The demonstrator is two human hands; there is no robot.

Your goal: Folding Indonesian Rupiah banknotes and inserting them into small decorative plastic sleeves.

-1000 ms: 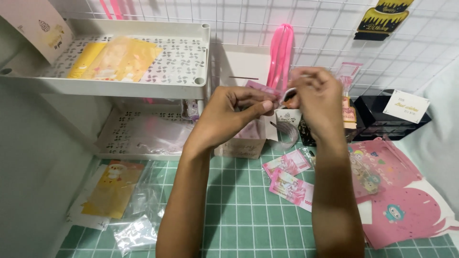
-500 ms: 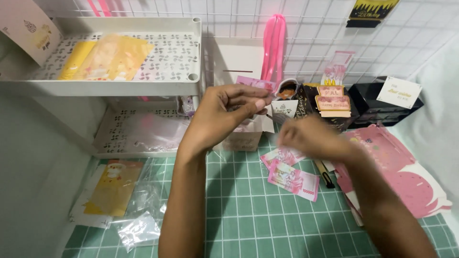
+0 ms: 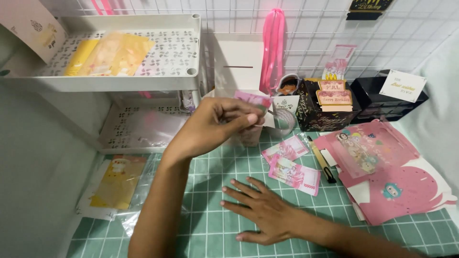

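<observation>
My left hand (image 3: pixel 217 125) is raised above the green cutting mat (image 3: pixel 205 167). It pinches a small pink banknote in a clear sleeve (image 3: pixel 251 107) between thumb and fingertips. Flat on the mat lies my right hand (image 3: pixel 263 212), fingers spread and pointing left, holding nothing. Two more pink banknotes (image 3: pixel 291 165) lie on the mat just beyond the right hand's fingers. A roll of clear tape (image 3: pixel 284 120) stands right behind the held note.
A slim cutter (image 3: pixel 321 160) lies beside flat pink printed box sheets (image 3: pixel 382 172) at right. A black gift box (image 3: pixel 327 107), black drawer unit (image 3: pixel 394 98), white box (image 3: pixel 238 59) and pink ribbon (image 3: pixel 272 45) line the back grid. White two-tier shelf (image 3: pixel 119 83) stands left; yellow card in sleeve (image 3: pixel 117 181) below.
My right hand left the note it was working with the left hand, swept down and to the left, and now rests flat on the mat. The left hand stays raised with the note.
</observation>
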